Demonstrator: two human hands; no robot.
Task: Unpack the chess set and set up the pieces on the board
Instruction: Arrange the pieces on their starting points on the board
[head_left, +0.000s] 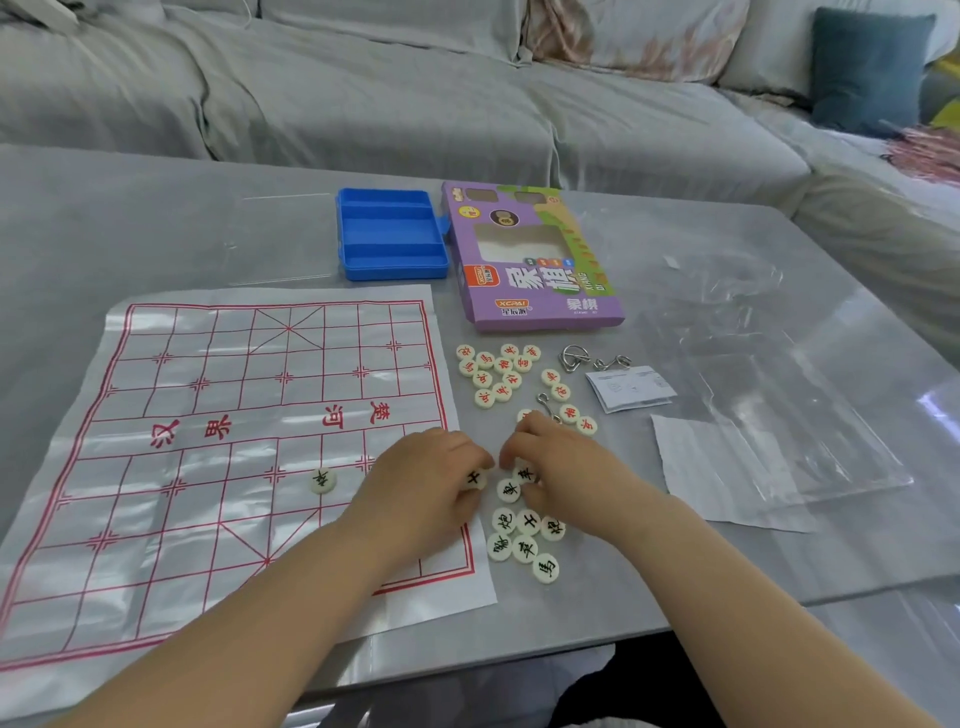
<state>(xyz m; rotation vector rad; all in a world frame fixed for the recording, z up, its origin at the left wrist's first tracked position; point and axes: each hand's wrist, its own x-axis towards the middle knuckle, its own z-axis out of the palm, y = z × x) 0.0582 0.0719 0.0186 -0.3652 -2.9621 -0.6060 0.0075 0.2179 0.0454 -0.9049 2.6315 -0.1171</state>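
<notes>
Board (234, 441): spread flat on left of counter (130, 218).
Lone piece (323, 480): laid on board, near half.
Tray (389, 234): blue, open, set beyond board's far right corner.
Left hand (431, 483): over board's right edge, fingers pinched on black piece (475, 478).
Black heap (524, 540): clustered on counter, just off board.
Right hand (561, 467): fingers curled round second piece (524, 473).
Red heap (498, 374): grouped beyond hands.
Box (530, 260): purple, flat, just right of tray.
Rings (576, 358), leaflet (631, 387), bag (753, 364): at right.
</notes>
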